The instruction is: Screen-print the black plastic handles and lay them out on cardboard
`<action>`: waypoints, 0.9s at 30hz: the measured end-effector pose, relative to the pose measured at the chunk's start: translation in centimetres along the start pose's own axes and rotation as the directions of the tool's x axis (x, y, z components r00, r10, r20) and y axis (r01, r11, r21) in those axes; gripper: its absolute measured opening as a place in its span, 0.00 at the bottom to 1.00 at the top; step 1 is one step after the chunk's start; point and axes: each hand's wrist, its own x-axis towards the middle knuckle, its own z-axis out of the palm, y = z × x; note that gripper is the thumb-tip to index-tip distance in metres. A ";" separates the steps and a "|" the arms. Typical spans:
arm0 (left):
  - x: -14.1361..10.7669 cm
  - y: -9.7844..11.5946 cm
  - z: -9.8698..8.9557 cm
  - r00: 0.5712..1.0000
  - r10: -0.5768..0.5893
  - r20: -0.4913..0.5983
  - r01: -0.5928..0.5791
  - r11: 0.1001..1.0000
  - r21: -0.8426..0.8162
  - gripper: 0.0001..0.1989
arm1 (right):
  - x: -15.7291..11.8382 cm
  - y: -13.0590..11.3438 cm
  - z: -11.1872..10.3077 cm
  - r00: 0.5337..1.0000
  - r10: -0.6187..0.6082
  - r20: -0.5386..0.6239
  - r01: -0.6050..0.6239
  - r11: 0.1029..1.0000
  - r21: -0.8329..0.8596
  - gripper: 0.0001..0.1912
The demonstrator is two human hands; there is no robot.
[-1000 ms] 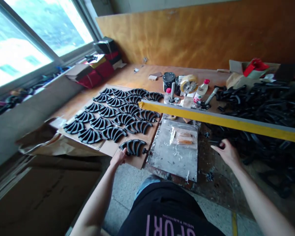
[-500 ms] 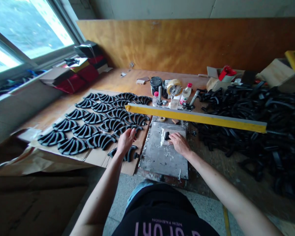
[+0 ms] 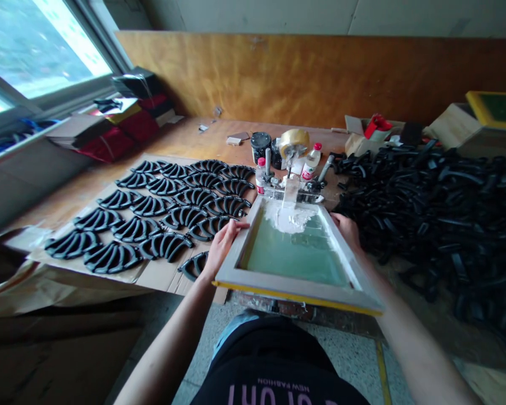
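Observation:
A screen-printing frame [image 3: 278,283] with a green mesh [image 3: 297,253] lies lowered in front of me and hides most of the metal plate under it. White ink [image 3: 289,220] is smeared over the far end of the mesh, and a pale flat-bladed piece [image 3: 290,192] stands in it. My left hand [image 3: 222,247] grips the frame's left side, with fingers at its edge. On the right side, my right hand [image 3: 348,229] holds the rim; part of its fingers is hidden behind the frame. The small black piece on the plate is out of sight.
Rows of curved black handles [image 3: 112,257] lie on cardboard to the left. A heap of similar black parts [image 3: 438,208] covers the right side. Behind the frame stand a clamp [image 3: 320,179], red-capped bottles [image 3: 311,163], a tape roll [image 3: 294,143] and a dark tub [image 3: 261,146].
The frame has swung down from its raised position over the plate. My right hand has left the small black piece, and both hands are now on the frame's sides.

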 end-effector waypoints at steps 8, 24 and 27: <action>-0.3 -10.3 -0.3 0.972 -0.235 0.020 0.233 0.968 0.094 0.34 | 4.6 -10.0 0.4 0.926 -0.368 -0.088 0.371 0.929 0.019 0.26; -0.2 -11.4 -0.2 0.983 -0.183 -0.004 0.182 0.972 0.148 0.25 | -0.9 -10.0 0.2 0.734 -0.641 0.224 0.627 0.767 0.140 0.09; -0.4 -10.8 -0.1 0.976 -0.216 -0.014 0.216 0.972 0.097 0.24 | -2.0 -9.9 1.3 0.729 -0.669 0.144 0.660 0.743 0.112 0.13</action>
